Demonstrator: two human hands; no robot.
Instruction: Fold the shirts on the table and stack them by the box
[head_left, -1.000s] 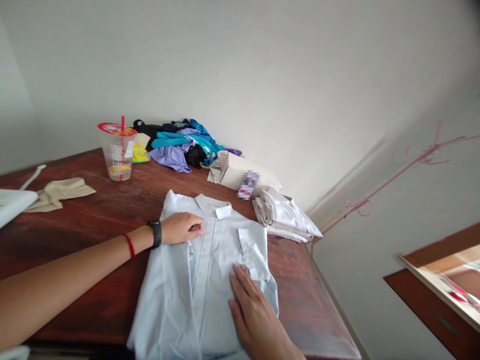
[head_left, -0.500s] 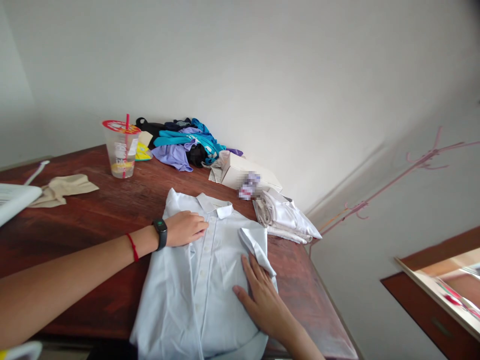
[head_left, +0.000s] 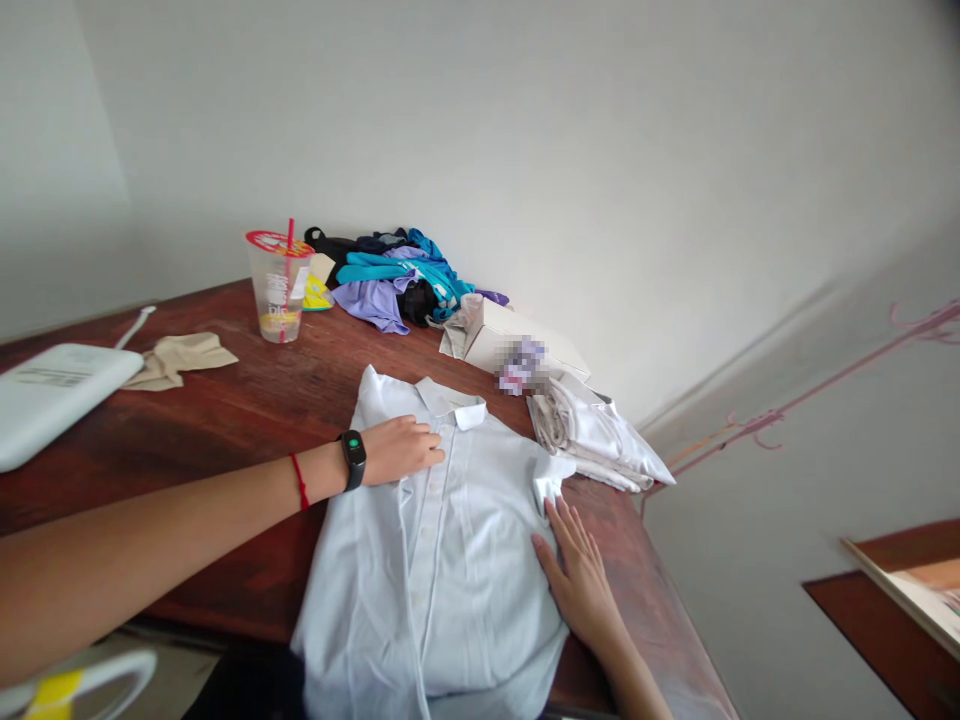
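Observation:
A pale blue button-up shirt (head_left: 442, 560) lies face up on a dark red wooden table (head_left: 247, 410), collar toward the wall. My left hand (head_left: 401, 450) rests flat on the shirt just below the collar, fingers together and extended; a black watch and red string sit on that wrist. My right hand (head_left: 577, 575) lies flat with fingers spread along the shirt's right edge, its fingertips touching the small folded sleeve (head_left: 551, 480).
A folded white garment (head_left: 600, 440) lies right of the shirt, a white box (head_left: 517, 345) behind it. A pile of blue and purple clothes (head_left: 397, 280) sits by the wall, beside a plastic cup with a red straw (head_left: 279, 285), a beige cloth (head_left: 180, 355) and a white device (head_left: 52, 395).
My right hand slid from the shirt's front out to its right edge, and the sleeve that lay on the chest now sits at the side. The left hand stayed put.

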